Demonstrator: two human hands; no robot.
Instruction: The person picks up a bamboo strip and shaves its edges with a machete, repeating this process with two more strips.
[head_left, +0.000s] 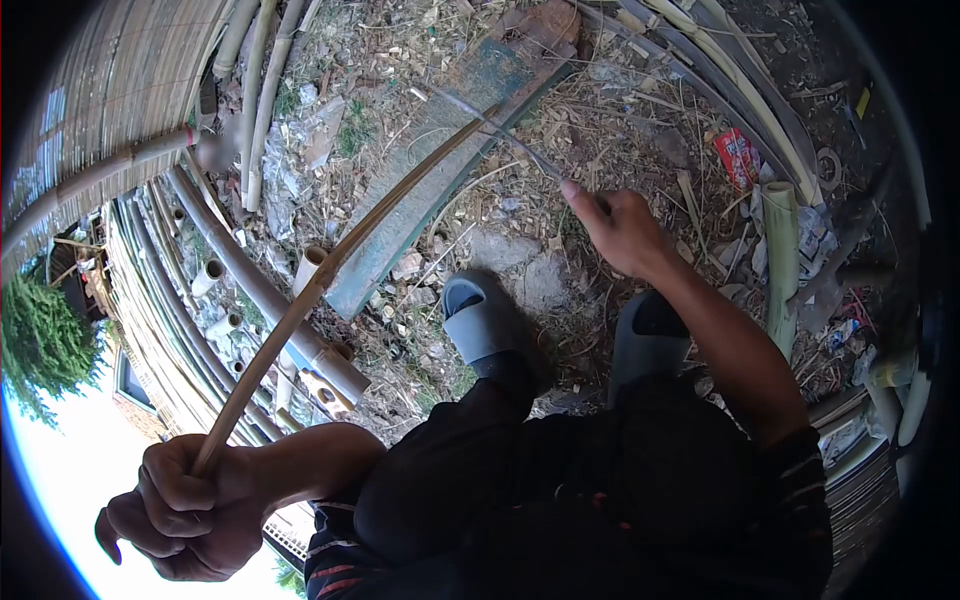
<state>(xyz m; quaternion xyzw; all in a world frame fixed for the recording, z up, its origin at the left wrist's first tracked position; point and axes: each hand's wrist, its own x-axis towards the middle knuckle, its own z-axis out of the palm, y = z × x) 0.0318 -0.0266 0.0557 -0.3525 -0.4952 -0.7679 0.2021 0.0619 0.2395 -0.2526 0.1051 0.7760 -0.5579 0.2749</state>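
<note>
Left hand: our left hand is closed around the near end of a long strip, at the lower left of the view; its fingers are curled.
Right hand: our right hand grips a thin, dark blade by its near end, the thumb lying along it.
Strip: pale brown and slightly bowed, it slants up and away from our left hand to the board. Its far part looks darker.
Blade: it crosses the strip near the strip's far end. We cannot tell whether the edge touches or only passes above.
Board: a worn, greenish board lies aslant on the ground beneath the far part of the strip.
Feet: we note a grey slipper on each foot, the left slipper near the board's lower end, the right slipper apart from it. A flat stone lies between board and slippers.
Left side: a thick pole lies beside long canes; a slatted mat shows above.
Right side: we see a red packet near a greenish bamboo piece.
Ground cover: shavings and chips are scattered around the board.
</note>
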